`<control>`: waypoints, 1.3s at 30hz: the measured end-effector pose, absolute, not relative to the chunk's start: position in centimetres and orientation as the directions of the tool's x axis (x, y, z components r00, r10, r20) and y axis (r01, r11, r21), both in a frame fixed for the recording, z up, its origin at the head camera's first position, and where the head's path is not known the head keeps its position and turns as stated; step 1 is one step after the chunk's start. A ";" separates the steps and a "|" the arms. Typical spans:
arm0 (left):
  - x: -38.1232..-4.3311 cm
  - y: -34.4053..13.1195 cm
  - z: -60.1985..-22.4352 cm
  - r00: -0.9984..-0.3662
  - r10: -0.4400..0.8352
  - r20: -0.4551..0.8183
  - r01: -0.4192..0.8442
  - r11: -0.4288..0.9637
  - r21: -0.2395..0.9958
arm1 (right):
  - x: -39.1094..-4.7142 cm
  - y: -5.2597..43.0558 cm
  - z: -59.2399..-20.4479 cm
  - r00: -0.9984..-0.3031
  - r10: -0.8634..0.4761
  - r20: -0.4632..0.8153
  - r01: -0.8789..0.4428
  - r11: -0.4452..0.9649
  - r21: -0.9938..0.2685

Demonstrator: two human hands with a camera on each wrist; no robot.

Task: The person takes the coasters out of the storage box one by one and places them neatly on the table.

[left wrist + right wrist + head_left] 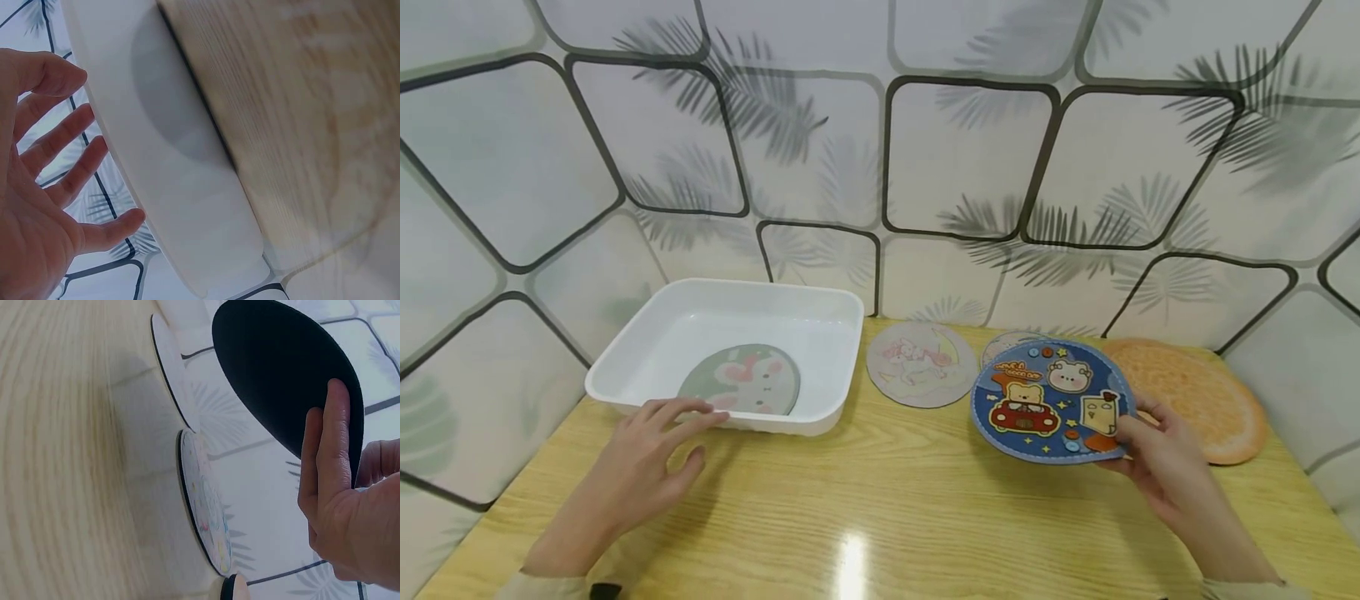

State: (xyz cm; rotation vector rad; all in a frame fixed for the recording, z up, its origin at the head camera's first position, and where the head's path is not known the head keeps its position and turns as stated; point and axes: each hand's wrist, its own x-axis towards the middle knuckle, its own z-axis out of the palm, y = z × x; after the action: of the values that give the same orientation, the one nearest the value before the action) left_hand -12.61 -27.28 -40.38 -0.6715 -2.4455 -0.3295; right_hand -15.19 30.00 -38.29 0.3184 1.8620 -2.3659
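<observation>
My right hand grips a blue round mouse pad by its right edge, thumb on the printed face and fingers beneath. Bears and a red car are printed on it. The right wrist view shows the pad's black underside, lifted above the table. My left hand, fingers loosely spread, is at the front rim of a white plastic tray; whether the fingertips touch it I cannot tell. Inside the tray lies a green round mouse pad with a rabbit picture.
A pale round mouse pad lies on the wooden table right of the tray. Another pad is partly hidden behind the held one. At the right lies an orange-brown round pad. Patterned walls surround the table's back and sides.
</observation>
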 end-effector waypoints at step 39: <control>-12.9 -27.2 -40.4 -0.684 0.399 0.610 0.545 0.836 0.065 | -11.6 39.5 -42.6 -0.865 0.064 -0.497 0.497 -0.020 -0.868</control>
State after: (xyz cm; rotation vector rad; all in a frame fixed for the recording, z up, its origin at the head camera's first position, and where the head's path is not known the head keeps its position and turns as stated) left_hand -12.93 -27.24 -40.36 -0.6887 -2.4137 -0.3226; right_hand -11.57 39.54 -42.59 0.5883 1.9499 -1.9560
